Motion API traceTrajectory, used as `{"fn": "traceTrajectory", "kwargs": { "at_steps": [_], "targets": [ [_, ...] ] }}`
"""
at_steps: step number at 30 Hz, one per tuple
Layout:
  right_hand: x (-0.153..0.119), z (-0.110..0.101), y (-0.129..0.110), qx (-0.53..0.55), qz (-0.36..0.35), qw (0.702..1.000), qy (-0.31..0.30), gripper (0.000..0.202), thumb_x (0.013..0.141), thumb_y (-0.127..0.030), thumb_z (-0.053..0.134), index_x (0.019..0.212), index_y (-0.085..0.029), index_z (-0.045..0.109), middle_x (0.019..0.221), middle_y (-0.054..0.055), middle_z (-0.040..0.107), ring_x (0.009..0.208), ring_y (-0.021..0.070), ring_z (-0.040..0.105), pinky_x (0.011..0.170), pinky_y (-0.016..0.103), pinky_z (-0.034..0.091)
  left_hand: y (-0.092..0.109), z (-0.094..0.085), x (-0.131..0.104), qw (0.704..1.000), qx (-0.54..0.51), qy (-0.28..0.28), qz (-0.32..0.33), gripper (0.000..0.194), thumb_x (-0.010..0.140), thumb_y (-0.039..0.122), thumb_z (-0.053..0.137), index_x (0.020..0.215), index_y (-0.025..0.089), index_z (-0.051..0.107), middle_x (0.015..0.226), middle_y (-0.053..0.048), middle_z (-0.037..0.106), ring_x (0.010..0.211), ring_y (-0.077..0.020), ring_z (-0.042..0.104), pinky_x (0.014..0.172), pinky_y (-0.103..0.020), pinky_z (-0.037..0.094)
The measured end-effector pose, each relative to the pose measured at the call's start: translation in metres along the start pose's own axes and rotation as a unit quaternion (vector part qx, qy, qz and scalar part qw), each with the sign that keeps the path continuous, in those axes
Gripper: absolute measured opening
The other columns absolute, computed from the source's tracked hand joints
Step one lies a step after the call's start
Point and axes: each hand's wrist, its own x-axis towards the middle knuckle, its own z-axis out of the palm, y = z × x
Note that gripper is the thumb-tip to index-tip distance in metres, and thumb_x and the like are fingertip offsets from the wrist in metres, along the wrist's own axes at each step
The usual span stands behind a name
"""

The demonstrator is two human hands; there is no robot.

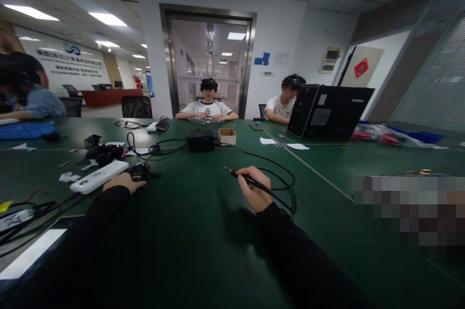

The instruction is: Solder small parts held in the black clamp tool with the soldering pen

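Note:
A soldering iron (250,181) with a black handle and cable is held in my right hand (256,190), fingers wrapped round it like a pen, its tip pointing left above the green table (181,231). On the left, my left hand (123,183) reaches to a small round black object (139,172), its fingers touching or beside it; how they close on it is hard to see. A white power strip (100,177) lies right by that hand. Farther back stand a black box (201,140) with cables and a small open cardboard box (227,136).
A phone-like device with a bright screen (34,252) lies at the near left, beside cables. A black computer case (329,111) stands at the back right, near plastic bags (385,134). Several people sit or stand around the table. A blue tray (27,130) is at the far left.

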Motion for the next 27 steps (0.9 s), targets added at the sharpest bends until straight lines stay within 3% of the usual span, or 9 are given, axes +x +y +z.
{"fn": "traceTrajectory", "kwargs": {
  "at_steps": [4,8,11,14,21,27],
  "targets": [
    [0.000,-0.001,0.000,-0.006,-0.001,1.000,0.004,0.013,0.082,-0.016,0.054,0.077,-0.020,0.065,0.075,0.003,0.066,0.069,0.0170,0.062,0.068,0.030,0.049,0.054,0.000,-0.029,0.995,0.048,-0.078,0.036,0.041,0.060,0.059,0.063,0.061,0.018,0.062,0.083,-0.017,0.072,0.087,-0.0337,0.067,0.070,-0.036,0.049],
    [0.001,-0.001,0.000,-0.004,0.002,1.000,0.008,0.013,0.081,-0.016,0.054,0.077,-0.020,0.065,0.075,0.003,0.067,0.069,0.0172,0.062,0.068,0.030,0.049,0.100,0.013,-0.061,0.990,0.008,-0.100,0.098,0.037,0.058,0.058,0.065,0.057,0.021,0.060,0.073,-0.010,0.072,0.083,-0.0291,0.068,0.066,-0.031,0.047],
    [0.001,-0.001,-0.001,0.003,0.003,1.000,0.009,0.013,0.082,-0.016,0.054,0.077,-0.021,0.065,0.076,0.003,0.066,0.069,0.0173,0.062,0.069,0.030,0.050,0.124,0.026,-0.083,0.987,-0.041,-0.098,0.124,0.036,0.056,0.057,0.068,0.060,0.022,0.061,0.070,-0.008,0.072,0.079,-0.0264,0.068,0.063,-0.029,0.046],
    [0.001,-0.001,-0.001,0.005,0.001,1.000,0.010,0.013,0.082,-0.016,0.054,0.077,-0.020,0.065,0.076,0.003,0.066,0.069,0.0172,0.062,0.069,0.030,0.049,0.141,0.038,-0.102,0.981,-0.091,-0.093,0.141,0.038,0.053,0.056,0.071,0.065,0.021,0.061,0.071,-0.007,0.072,0.075,-0.0252,0.068,0.060,-0.028,0.045],
    [0.001,0.000,-0.002,0.004,-0.002,1.000,0.015,0.013,0.082,-0.016,0.054,0.077,-0.021,0.065,0.075,0.003,0.066,0.069,0.0173,0.062,0.069,0.030,0.049,0.165,0.063,-0.134,0.954,-0.209,-0.153,0.152,0.042,0.053,0.054,0.076,0.072,0.021,0.059,0.063,-0.004,0.070,0.065,-0.0221,0.068,0.055,-0.027,0.045],
    [0.002,-0.002,-0.003,0.001,-0.009,1.000,0.014,0.014,0.082,-0.015,0.054,0.077,-0.020,0.065,0.075,0.003,0.066,0.068,0.0170,0.062,0.068,0.029,0.048,0.175,0.058,-0.150,0.937,-0.219,-0.213,0.167,0.040,0.057,0.057,0.073,0.062,0.020,0.057,0.056,-0.004,0.067,0.055,-0.0202,0.066,0.054,-0.027,0.045]
  ]
}}
